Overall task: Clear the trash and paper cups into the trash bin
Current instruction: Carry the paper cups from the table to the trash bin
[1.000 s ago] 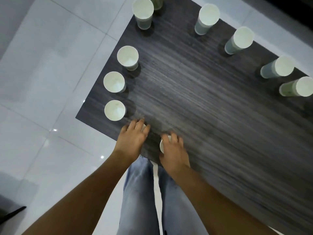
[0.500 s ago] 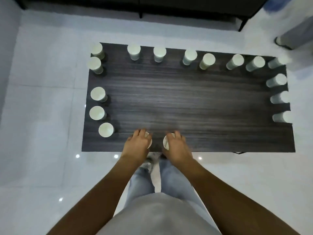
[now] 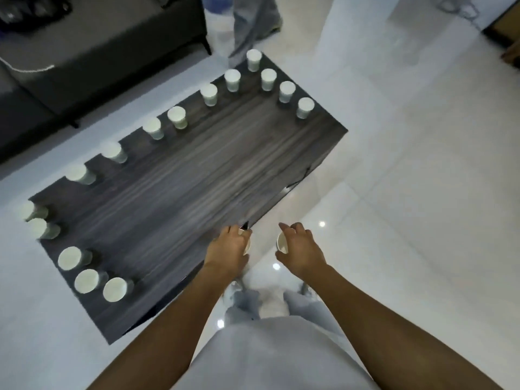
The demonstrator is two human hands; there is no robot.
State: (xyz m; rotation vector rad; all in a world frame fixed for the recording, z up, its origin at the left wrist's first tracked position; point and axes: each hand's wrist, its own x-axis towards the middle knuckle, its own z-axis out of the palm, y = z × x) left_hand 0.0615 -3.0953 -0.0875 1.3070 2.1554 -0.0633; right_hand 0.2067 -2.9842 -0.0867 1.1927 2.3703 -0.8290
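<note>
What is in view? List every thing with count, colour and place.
table cups: fifteen, white, upright along the table's far, left and right edges
left cup: one, white, mostly hidden in the left hand
right cup: one, white, in the right hand, over the floor
table: one, dark wood
sofa: one, dark grey, beyond the table
floor: white tiles
bystander's leg: grey trousers, top
left hand: holds a cup at the table's near edge
right hand: holds a cup
</note>
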